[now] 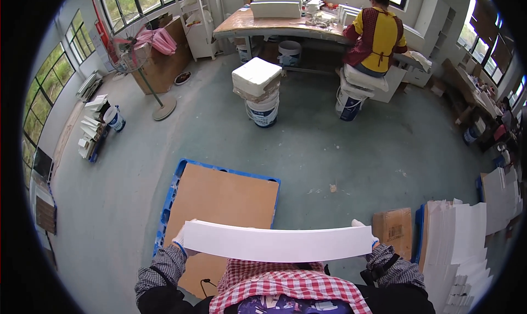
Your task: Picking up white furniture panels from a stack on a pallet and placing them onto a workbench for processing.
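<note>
A long white panel [277,242] stretches across in front of my body, held up at its two ends. Its near face is smooth and plain. My left hand [179,240], in a white glove with a blue cuff edge, is closed around the left end. At the right end my right hand [375,240], gloved the same way, grips the panel. Most of the fingers are hidden behind the board. Below and beyond the left end lies a brown sheet [225,196] on a blue pallet [222,171].
Stacked white boards [453,231] and a cardboard box [392,230] stand at the right. Ahead are a foam-topped bucket [262,110] and a standing fan [163,108]. A person [375,36] sits on a padded bucket at the far workbench [230,25].
</note>
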### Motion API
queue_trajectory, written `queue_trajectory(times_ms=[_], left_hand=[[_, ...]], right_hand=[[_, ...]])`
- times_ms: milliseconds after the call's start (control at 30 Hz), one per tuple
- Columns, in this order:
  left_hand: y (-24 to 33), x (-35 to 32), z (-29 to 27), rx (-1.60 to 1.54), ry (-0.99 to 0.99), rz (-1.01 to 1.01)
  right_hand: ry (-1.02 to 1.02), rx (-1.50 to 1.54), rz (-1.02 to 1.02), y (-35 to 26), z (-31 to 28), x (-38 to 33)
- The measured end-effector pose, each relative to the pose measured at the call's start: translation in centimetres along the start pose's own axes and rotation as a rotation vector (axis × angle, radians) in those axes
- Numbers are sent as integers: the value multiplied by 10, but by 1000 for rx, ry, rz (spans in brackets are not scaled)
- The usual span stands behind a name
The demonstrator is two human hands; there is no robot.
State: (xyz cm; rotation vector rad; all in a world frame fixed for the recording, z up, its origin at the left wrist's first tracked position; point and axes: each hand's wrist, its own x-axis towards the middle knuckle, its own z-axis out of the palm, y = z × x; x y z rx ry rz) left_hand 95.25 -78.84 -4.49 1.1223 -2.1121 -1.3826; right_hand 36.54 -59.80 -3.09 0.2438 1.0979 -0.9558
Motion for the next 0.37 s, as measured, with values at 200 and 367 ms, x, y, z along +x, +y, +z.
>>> queue_trajectory(times_ms=[200,367], left_hand=[[134,148,5,-810,69,-986],[111,253,3,-822,-115,-869]], right_hand=[[282,-3,-126,-34,-17,-49],[544,-117,-179,-97,30,-62]])
